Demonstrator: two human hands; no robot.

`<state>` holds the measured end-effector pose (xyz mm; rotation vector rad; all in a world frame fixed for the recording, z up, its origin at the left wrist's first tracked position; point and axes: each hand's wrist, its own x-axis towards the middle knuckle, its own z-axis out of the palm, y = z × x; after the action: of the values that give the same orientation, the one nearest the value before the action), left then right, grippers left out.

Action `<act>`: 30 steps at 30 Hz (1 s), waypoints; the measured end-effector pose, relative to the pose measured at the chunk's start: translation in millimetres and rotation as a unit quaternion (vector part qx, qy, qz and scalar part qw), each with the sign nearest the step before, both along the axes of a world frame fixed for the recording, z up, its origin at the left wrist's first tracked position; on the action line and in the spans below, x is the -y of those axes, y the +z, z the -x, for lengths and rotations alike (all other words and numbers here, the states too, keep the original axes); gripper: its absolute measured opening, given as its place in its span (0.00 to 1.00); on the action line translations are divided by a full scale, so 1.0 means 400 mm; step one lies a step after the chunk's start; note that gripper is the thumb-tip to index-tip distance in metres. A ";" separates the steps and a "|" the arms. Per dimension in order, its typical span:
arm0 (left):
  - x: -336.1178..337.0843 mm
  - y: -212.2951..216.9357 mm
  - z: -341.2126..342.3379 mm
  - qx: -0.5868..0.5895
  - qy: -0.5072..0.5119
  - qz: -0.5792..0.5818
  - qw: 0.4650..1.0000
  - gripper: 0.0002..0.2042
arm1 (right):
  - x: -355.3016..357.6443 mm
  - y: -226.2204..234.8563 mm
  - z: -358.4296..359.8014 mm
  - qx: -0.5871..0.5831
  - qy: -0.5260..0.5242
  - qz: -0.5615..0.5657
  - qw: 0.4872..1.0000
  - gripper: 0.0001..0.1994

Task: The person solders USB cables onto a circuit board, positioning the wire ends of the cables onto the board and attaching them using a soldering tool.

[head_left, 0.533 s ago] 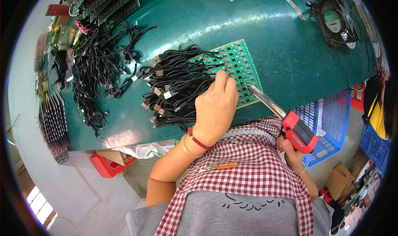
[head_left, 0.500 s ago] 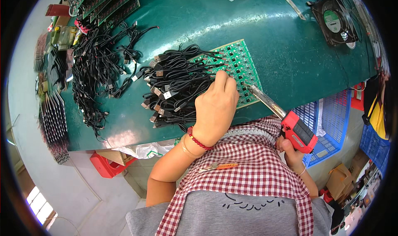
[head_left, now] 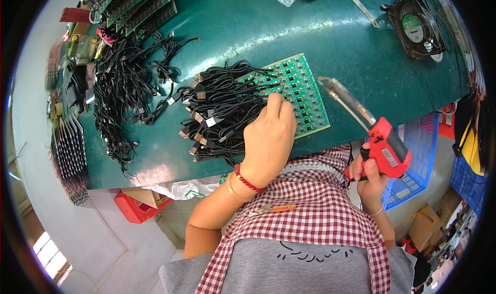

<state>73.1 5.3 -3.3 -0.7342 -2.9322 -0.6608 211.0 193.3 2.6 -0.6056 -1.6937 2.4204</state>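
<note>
Fingers pinched together, my left hand (head_left: 269,139) rests over the green circuit board (head_left: 311,105), its fingertips at the board's middle. What they grip is hidden beneath them. Black USB cables (head_left: 217,100) lie bundled to the left, several with thin wire ends on the board's left part. My right hand (head_left: 373,183) is wrapped round the handle of a red soldering gun (head_left: 388,150). Its long metal tip points up and left, just off the board's right edge and not touching it.
More black cables (head_left: 121,87) lie heaped at the left. Stacked circuit boards (head_left: 139,10) stand at the far left. A black fan (head_left: 416,28) and a flat metal strip (head_left: 363,10) are at the far right. A blue crate (head_left: 408,178) stands below the table edge.
The soldering gun has drawn back from the board to the right, its tip lifting off. My left hand keeps its pinch in nearly the same place over the board.
</note>
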 end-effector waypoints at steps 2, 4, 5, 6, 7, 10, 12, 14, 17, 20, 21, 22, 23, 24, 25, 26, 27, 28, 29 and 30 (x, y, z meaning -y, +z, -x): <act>0.009 0.028 -0.001 0.073 0.002 -0.087 0.994 0.10 | -0.005 0.009 0.022 -0.027 -0.027 0.008 0.999 0.19; 0.024 0.079 -0.006 0.155 0.016 -0.167 0.974 0.13 | -0.011 0.017 0.035 -0.032 -0.038 0.000 0.999 0.18; 0.035 0.094 -0.012 0.235 0.031 -0.245 0.940 0.17 | -0.013 0.017 0.039 -0.036 -0.049 -0.007 0.998 0.18; 0.050 0.077 -0.027 0.325 0.017 -0.336 0.884 0.20 | -0.017 0.012 0.040 -0.039 -0.050 -0.014 0.998 0.17; 0.059 0.069 -0.039 0.399 0.020 -0.441 0.804 0.21 | -0.018 0.011 0.043 -0.040 -0.046 -0.012 0.998 0.17; 0.063 0.077 -0.039 0.470 0.059 -0.560 0.679 0.20 | -0.017 0.011 0.054 -0.033 -0.053 0.001 0.998 0.17; 0.068 0.101 -0.019 0.482 0.063 -0.459 0.744 0.19 | -0.014 0.012 0.061 -0.035 -0.053 0.005 0.998 0.16; 0.078 0.098 0.006 0.295 -0.052 -0.266 0.916 0.18 | -0.009 0.016 0.066 -0.040 -0.047 -0.002 0.998 0.16; 0.073 0.114 0.021 0.020 -0.173 0.075 0.982 0.18 | -0.008 0.020 0.067 -0.048 -0.041 -0.011 0.998 0.16; 0.088 0.118 -0.002 0.005 -0.197 0.221 0.955 0.30 | -0.009 0.019 0.062 -0.047 -0.044 -0.015 0.998 0.16; 0.096 0.121 0.000 0.013 -0.192 0.234 0.953 0.35 | -0.009 0.017 0.060 -0.043 -0.048 -0.018 0.998 0.16; 0.108 0.102 0.006 0.016 -0.208 0.238 0.948 0.36 | -0.009 0.017 0.057 -0.042 -0.049 -0.021 0.998 0.16; 0.123 0.080 0.006 0.019 -0.218 0.248 0.944 0.37 | -0.008 0.014 0.058 -0.042 -0.049 -0.017 0.998 0.16; 0.136 0.069 0.002 0.018 -0.230 0.238 0.944 0.37 | -0.007 0.012 0.059 -0.043 -0.048 -0.013 0.998 0.16; 0.143 0.066 0.006 0.016 -0.244 0.227 0.943 0.38 | -0.005 0.010 0.061 -0.045 -0.043 -0.010 0.998 0.16; 0.145 0.070 0.010 0.034 -0.245 0.205 0.947 0.38 | -0.003 0.008 0.061 -0.041 -0.051 -0.003 0.998 0.16; 0.140 0.081 0.014 0.041 -0.248 0.196 0.948 0.37 | -0.001 0.007 0.060 -0.036 -0.056 0.004 0.998 0.16; 0.138 0.101 0.027 0.025 -0.254 0.154 0.954 0.37 | -0.004 0.007 0.058 -0.044 -0.045 -0.018 0.998 0.17; 0.137 0.123 0.044 0.009 -0.262 0.113 0.958 0.36 | -0.005 0.014 0.057 -0.050 -0.046 -0.027 0.997 0.17; 0.150 0.150 0.079 -0.031 -0.228 0.059 0.971 0.28 | -0.007 0.015 0.058 -0.061 -0.043 -0.028 0.997 0.17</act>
<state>41.4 -54.5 56.6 -1.4370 -2.7769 -0.4739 187.7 196.1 8.4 -0.5018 -1.6470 2.2921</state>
